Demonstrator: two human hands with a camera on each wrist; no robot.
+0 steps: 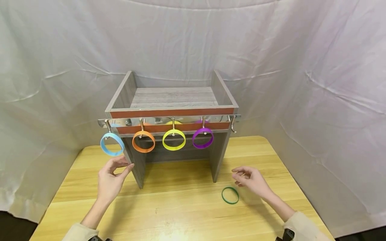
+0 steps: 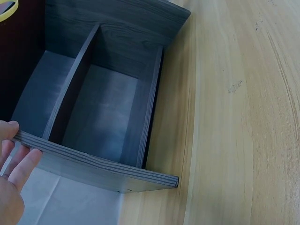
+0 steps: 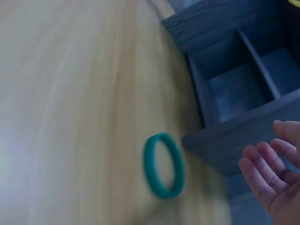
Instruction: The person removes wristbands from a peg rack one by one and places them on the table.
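Note:
My left hand grips the front edge of the left side panel of a grey wooden shelf unit, thumb on one face and fingers on the other. To the right of the unit, my right hand is held with loosely bent fingers and nothing in it. Just left of that hand is a green silicone wristband; whether it lies flat or is tilted up off the tabletop I cannot tell. Light blue, orange, yellow and purple wristbands hang from hooks along the unit's front.
A metal hook rail crosses the unit's front, and its rightmost hook bears no band. The unit stands on a wooden table. Grey curtains surround the table at the back and sides.

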